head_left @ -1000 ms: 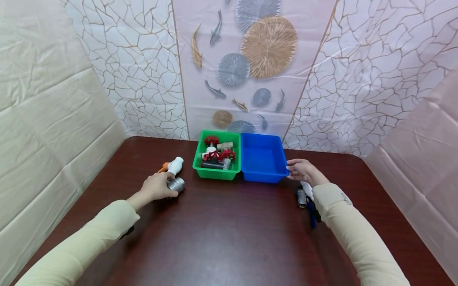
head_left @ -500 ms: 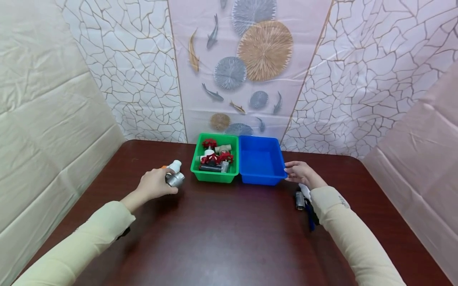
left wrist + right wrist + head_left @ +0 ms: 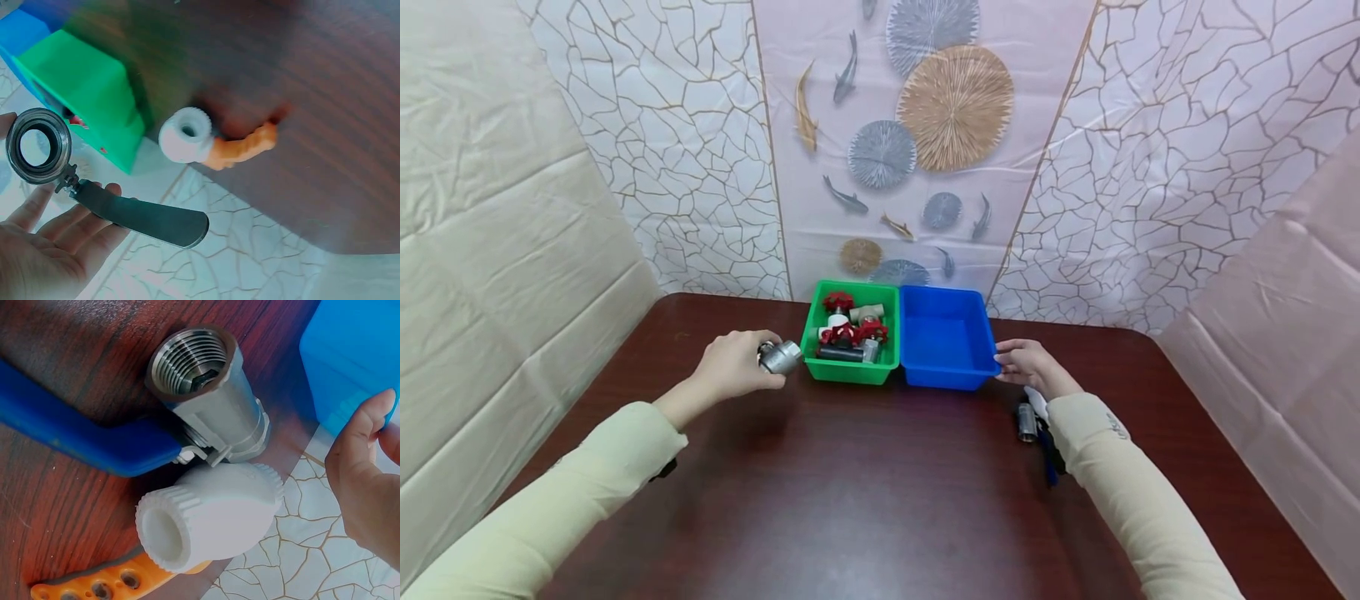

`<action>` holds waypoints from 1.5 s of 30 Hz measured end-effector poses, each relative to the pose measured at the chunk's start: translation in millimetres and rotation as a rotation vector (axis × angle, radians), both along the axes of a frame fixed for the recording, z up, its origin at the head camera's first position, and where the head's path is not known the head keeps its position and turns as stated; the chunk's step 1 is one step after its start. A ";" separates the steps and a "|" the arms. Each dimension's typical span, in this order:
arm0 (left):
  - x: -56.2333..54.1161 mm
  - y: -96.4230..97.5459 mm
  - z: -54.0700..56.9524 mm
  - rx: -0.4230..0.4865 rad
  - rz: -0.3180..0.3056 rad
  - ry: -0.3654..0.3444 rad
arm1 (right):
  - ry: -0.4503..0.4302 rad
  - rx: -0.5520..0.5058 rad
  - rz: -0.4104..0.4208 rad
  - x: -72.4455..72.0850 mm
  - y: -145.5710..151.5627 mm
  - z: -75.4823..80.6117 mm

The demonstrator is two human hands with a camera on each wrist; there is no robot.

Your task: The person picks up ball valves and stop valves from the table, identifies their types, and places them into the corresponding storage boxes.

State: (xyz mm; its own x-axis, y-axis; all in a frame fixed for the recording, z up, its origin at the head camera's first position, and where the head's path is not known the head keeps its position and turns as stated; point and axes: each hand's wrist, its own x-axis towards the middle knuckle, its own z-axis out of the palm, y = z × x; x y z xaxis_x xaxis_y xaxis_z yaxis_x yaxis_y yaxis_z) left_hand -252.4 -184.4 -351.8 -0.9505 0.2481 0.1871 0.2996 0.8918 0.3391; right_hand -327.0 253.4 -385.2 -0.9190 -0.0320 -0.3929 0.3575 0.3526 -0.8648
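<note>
My left hand (image 3: 730,367) grips a metal ball valve (image 3: 782,357) above the table, just left of the green bin (image 3: 848,375). In the left wrist view the valve's round threaded opening faces the camera, and its dark lever (image 3: 147,219) runs along the fingers. My right hand (image 3: 1033,368) pinches the right rim of the blue bin (image 3: 946,378). Below that hand lie a metal ball valve (image 3: 219,415) with a blue lever (image 3: 94,437) and a white plastic ball valve (image 3: 215,515) with an orange handle (image 3: 134,578).
Several valves with red handwheels (image 3: 838,302) and pipe fittings fill the green bin, which stands against the blue one. Another white valve (image 3: 185,136) with an orange handle (image 3: 247,147) stands on the dark wooden table (image 3: 865,483). Patterned cloth (image 3: 700,167) closes off the back.
My left hand has lifted the metal valve from the table and carried it right and forward, near the green bin. My right hand has stayed on the blue bin's rim.
</note>
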 end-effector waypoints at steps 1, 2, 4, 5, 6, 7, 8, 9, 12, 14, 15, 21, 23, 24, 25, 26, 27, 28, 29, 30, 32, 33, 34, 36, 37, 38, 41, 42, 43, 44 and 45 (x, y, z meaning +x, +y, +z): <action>-1.1 2.5 2.0 -0.002 -0.006 0.003 | 0.000 0.002 -0.005 0.2 0.0 -0.2; -2.1 5.1 3.8 -0.002 -0.012 0.005 | 0.000 0.004 -0.008 0.2 0.2 -0.5; -4.0 10.9 7.7 -0.006 -0.024 0.007 | 0.001 0.003 -0.011 0.2 0.5 -0.9; -5.0 13.7 9.5 -0.008 -0.031 0.008 | 0.001 0.001 -0.012 -0.1 1.0 -1.4; -6.0 16.6 11.3 -0.010 -0.038 0.008 | 0.002 -0.001 -0.009 -0.3 1.3 -1.5; -7.0 19.5 13.1 -0.014 -0.045 0.008 | 0.002 -0.003 -0.009 -0.5 1.5 -1.8; -7.8 22.3 15.0 -0.018 -0.053 0.008 | 0.003 -0.006 -0.009 -1.0 1.8 -2.3; -8.9 25.1 16.7 -0.025 -0.060 0.010 | 0.003 -0.006 -0.008 -1.4 1.9 -2.7; -11.6 33.3 22.9 -0.040 -0.083 0.011 | 0.007 -0.007 -0.004 -2.1 2.4 -3.2; -14.2 38.7 26.3 -0.047 -0.093 0.010 | 0.008 -0.004 -0.009 -2.3 2.3 -3.6; -15.7 41.6 27.9 -0.049 -0.096 0.008 | 0.008 -0.001 -0.008 -2.1 2.4 -3.4; -25.7 62.1 37.0 -0.068 -0.111 0.009 | 0.012 0.000 -0.003 0.1 3.5 -1.3; -28.8 68.9 38.9 -0.071 -0.124 0.007 | 0.013 -0.003 -0.005 0.7 2.8 -0.8; -29.9 72.0 39.6 -0.070 -0.131 0.003 | 0.014 -0.006 -0.004 1.0 2.3 -0.5; -30.8 75.0 40.1 -0.070 -0.138 -0.003 | 0.016 -0.010 -0.003 1.4 1.9 -0.2; -31.4 77.9 40.6 -0.071 -0.144 -0.008 | 0.016 -0.012 -0.006 1.6 1.4 -0.5; -32.1 80.6 40.8 -0.074 -0.148 -0.010 | 0.016 -0.016 -0.010 1.7 0.9 -0.9; -32.8 83.2 40.9 -0.079 -0.154 -0.008 | 0.015 -0.021 -0.010 1.9 0.9 -0.9; -33.6 85.7 40.7 -0.081 -0.160 -0.006 | 0.013 -0.026 -0.015 1.8 0.9 -1.5; -34.4 88.2 40.4 -0.085 -0.167 0.001 | 0.010 -0.030 -0.017 2.0 0.9 -2.1; -36.6 92.9 39.4 -0.089 -0.186 0.017 | 0.001 -0.036 -0.026 1.8 0.8 -3.4; -38.1 95.3 38.6 -0.090 -0.197 0.023 | -0.004 -0.038 -0.031 1.9 0.6 -3.9; -39.7 97.7 37.9 -0.093 -0.210 0.029 | -0.008 -0.038 -0.033 1.8 0.7 -4.5; -43.1 102.7 36.8 -0.107 -0.236 0.043 | -0.005 -0.039 -0.029 2.3 0.7 -4.6; -45.0 105.4 36.4 -0.114 -0.250 0.050 | -0.002 -0.039 -0.030 2.4 0.9 -4.5; -46.9 108.1 36.1 -0.121 -0.264 0.055 | 0.003 -0.042 -0.028 2.7 1.2 -4.3; -53.1 117.3 36.0 -0.139 -0.296 0.072 | 0.016 -0.050 -0.035 3.3 1.9 -3.5; -55.3 120.6 35.9 -0.143 -0.303 0.076 | 0.019 -0.052 -0.035 3.6 2.1 -3.3; -57.4 124.0 35.9 -0.146 -0.310 0.079 | 0.019 -0.054 -0.040 3.9 1.9 -3.5; -59.2 127.4 35.9 -0.149 -0.315 0.078 | 0.019 -0.057 -0.040 4.3 1.8 -3.4; -60.9 130.7 35.7 -0.152 -0.319 0.077 | 0.019 -0.058 -0.041 4.6 1.6 -3.4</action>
State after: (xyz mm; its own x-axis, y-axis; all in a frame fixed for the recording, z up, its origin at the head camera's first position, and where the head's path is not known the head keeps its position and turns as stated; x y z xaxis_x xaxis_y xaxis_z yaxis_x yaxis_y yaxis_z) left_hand -313.4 -53.7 -316.0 -0.8055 0.5601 0.1934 0.5901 0.7879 0.1759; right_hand -322.4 255.0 -388.6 -0.9274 -0.0162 -0.3738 0.3539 0.2866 -0.8903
